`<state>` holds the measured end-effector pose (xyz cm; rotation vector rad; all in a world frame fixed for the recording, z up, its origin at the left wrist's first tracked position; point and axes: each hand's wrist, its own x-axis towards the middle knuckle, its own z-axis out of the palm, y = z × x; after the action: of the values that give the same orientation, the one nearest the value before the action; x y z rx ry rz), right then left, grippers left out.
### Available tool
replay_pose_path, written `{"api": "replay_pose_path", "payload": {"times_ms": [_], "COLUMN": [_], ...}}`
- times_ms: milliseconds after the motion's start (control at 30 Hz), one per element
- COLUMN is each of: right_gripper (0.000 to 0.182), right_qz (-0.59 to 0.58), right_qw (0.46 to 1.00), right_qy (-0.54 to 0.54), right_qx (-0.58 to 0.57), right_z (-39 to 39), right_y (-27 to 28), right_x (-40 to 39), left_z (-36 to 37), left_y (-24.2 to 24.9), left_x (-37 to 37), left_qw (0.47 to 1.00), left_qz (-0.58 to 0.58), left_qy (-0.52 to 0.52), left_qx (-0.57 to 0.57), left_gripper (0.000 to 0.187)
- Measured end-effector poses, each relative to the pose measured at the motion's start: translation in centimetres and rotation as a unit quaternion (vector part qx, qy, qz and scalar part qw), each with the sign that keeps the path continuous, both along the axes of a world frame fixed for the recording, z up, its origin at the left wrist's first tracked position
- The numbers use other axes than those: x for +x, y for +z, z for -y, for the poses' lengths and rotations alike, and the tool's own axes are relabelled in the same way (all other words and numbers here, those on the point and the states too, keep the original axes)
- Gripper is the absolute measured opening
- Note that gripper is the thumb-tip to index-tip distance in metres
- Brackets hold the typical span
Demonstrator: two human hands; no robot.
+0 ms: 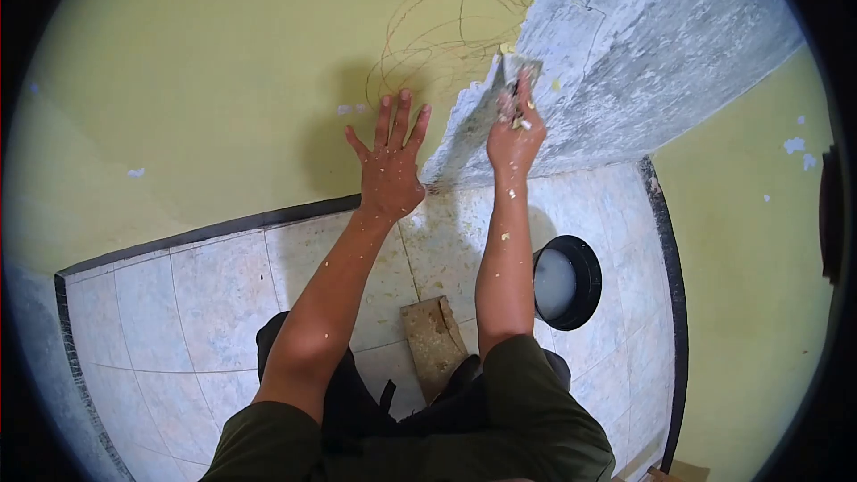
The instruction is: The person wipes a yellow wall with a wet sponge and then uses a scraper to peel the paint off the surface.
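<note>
My right hand [519,129] is closed on a paint scraper [520,70] with a broad flat blade. The blade lies against the wall, at the ragged edge between yellow-green paint [223,80] and a bare grey-white patch [616,62]. A curl of loosened paint [506,50] sits at the blade's upper corner. My left hand [393,161] holds nothing; its fingers are spread on the painted wall, left of the ragged edge. Small paint flakes cling to both forearms and to my right hand. The scraper's handle is mostly hidden in my fingers.
A black bucket [593,281] with cloudy liquid stands on the tiled floor [219,281] to the right. A worn brown board [428,339] lies between my legs. Paint flakes litter the tiles. Scribbled lines mark the wall above my left hand. Another painted wall [750,259] stands at right.
</note>
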<state>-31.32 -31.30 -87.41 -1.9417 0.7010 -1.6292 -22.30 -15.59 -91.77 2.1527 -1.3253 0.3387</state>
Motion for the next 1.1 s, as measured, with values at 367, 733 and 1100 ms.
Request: {"api": "replay_pose_path", "payload": {"times_ms": [367,733,1100], "right_gripper": [0.051,0.049,0.048], "right_qz": [-0.087,-0.125,-0.146], "right_qw": [0.994,0.987,0.984], "right_qy": [-0.06,-0.095,-0.065], "right_qx": [0.001,0.014,0.079], "right_z": [-1.2,-1.3,-2.8], "right_y": [0.6,-3.3,-2.0], "right_x": [-0.6,-0.6,-0.8], "left_z": [0.4,0.0,-0.4], "left_y": [-0.1,0.7,1.1], "left_x": [-0.4,-0.6,-0.9], "left_qw": [1.0,0.999,1.0], "left_qz": [-0.02,-0.029,-0.012], "left_qy": [0.002,0.017,0.007], "left_qx": [-0.012,0.007,-0.005], "left_gripper": [0.107,0.113,0.101]}}
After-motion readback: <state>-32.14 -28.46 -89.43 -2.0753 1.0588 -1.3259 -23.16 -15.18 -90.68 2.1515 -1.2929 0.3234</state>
